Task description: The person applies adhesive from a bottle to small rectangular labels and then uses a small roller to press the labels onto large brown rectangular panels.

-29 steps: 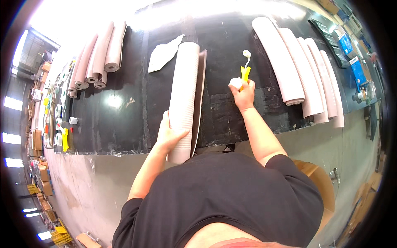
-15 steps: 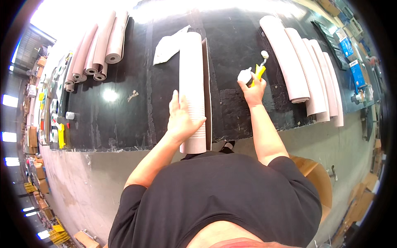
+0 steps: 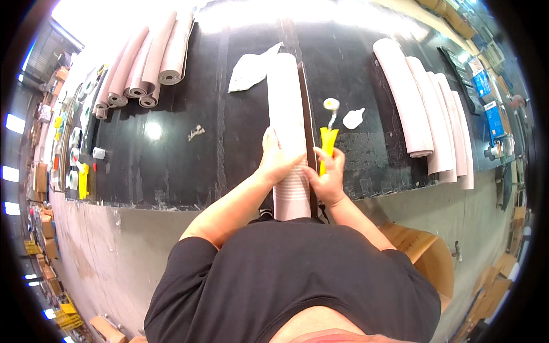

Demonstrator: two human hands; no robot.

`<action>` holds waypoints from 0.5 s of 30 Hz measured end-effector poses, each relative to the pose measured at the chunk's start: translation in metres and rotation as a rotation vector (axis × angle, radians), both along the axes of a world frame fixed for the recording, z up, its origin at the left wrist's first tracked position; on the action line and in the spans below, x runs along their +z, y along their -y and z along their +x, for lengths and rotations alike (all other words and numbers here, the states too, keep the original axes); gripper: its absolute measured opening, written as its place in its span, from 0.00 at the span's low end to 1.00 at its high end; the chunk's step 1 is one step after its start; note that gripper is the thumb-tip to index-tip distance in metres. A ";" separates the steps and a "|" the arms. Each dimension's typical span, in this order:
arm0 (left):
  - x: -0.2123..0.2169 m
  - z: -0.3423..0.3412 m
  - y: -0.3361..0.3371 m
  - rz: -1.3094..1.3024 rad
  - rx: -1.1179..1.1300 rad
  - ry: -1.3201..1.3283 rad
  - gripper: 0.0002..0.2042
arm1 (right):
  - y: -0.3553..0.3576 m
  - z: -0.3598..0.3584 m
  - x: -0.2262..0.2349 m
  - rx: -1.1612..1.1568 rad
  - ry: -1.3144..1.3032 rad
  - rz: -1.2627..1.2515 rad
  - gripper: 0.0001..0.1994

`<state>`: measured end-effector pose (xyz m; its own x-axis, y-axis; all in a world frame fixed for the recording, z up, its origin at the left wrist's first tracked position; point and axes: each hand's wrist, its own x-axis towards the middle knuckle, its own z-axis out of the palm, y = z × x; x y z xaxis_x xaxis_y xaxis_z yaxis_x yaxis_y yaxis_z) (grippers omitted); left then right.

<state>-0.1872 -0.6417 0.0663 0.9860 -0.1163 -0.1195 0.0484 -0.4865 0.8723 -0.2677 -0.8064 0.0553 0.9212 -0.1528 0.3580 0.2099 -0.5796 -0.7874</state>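
Observation:
A pale pinkish roll of sheet material (image 3: 286, 103) lies lengthwise on the dark table in front of me, its near end close to my body. Along its right side a loose edge (image 3: 305, 97) stands away from the roll. My left hand (image 3: 279, 159) rests flat on the roll from the left, thumb stretched across it. Just right of the loose edge, my right hand (image 3: 329, 180) grips a yellow-handled tool (image 3: 327, 140) with a thin metal neck and a small white round head. A white flat piece (image 3: 354, 119) lies to the right of the tool.
A crumpled white bag (image 3: 247, 71) lies beside the roll's far end. Several pinkish rolls (image 3: 150, 57) sit at the far left, several more (image 3: 403, 100) at the right. Tape rolls and a yellow tool (image 3: 84, 180) line the left edge. A cardboard piece (image 3: 426, 251) stands by my right side.
My right hand has moved left to the roll with the yellow-handled tool, away from the white piece. My left hand stays on the roll; the whole view has shifted slightly.

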 end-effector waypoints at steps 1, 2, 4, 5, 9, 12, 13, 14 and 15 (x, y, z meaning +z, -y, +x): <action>0.006 0.006 -0.006 -0.189 -0.012 -0.079 0.52 | -0.005 0.002 -0.002 0.002 -0.001 -0.105 0.29; -0.004 0.021 -0.020 -0.198 0.057 -0.113 0.49 | -0.012 0.003 0.000 0.002 -0.001 -0.116 0.29; -0.021 0.063 -0.049 0.003 0.127 0.201 0.45 | -0.022 0.003 0.011 -0.023 0.014 -0.125 0.29; -0.018 0.091 -0.065 0.393 0.079 0.422 0.46 | -0.026 0.000 0.015 -0.048 0.010 -0.124 0.29; -0.001 0.190 -0.056 0.999 -0.027 0.274 0.43 | -0.035 -0.002 0.024 -0.131 0.135 -0.341 0.27; -0.017 0.261 -0.044 0.797 -0.034 0.249 0.28 | -0.045 -0.010 0.025 -0.127 0.175 -0.378 0.26; -0.010 0.277 -0.031 0.611 -0.002 0.174 0.25 | -0.044 -0.013 0.024 -0.105 0.125 -0.357 0.27; -0.014 0.306 -0.040 0.544 0.049 0.194 0.22 | -0.048 -0.013 0.026 -0.073 0.072 -0.278 0.27; -0.018 0.340 -0.056 0.544 0.090 0.275 0.19 | -0.053 -0.012 0.028 -0.030 0.026 -0.189 0.27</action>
